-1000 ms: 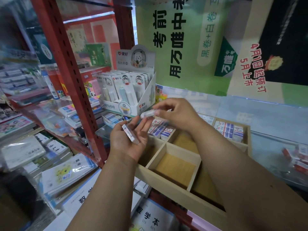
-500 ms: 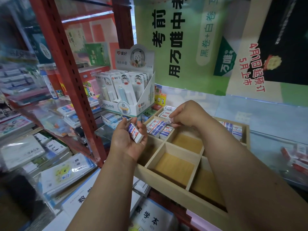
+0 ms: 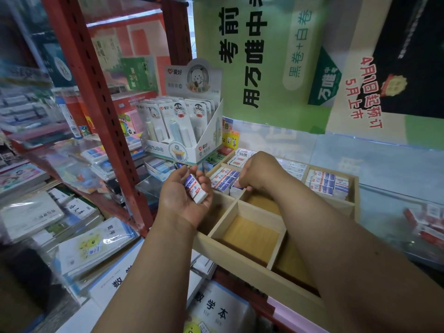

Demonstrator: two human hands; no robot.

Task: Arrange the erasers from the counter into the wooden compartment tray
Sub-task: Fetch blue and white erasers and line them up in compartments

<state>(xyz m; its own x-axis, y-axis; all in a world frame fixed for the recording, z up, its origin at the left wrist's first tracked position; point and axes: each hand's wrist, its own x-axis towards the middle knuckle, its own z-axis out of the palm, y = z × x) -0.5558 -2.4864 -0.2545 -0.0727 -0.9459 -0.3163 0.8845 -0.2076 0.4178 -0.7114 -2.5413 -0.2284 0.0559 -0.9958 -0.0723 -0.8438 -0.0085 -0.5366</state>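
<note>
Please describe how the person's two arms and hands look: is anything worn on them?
Both forearms are bare up to the lower edge of the picture; no sleeves show. The left hand and right hand wear no gloves. No watch or bracelet is visible on either wrist, and no ring can be seen.

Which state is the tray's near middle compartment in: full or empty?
Empty: the compartment of the tray shows only bare wood floor, no erasers.

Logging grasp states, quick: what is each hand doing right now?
Left hand: palm up, fingers loosely curled, cradling an eraser.
Right hand: fingers curled down at the wooden tray; whether it pinches an eraser cannot be told.
</note>
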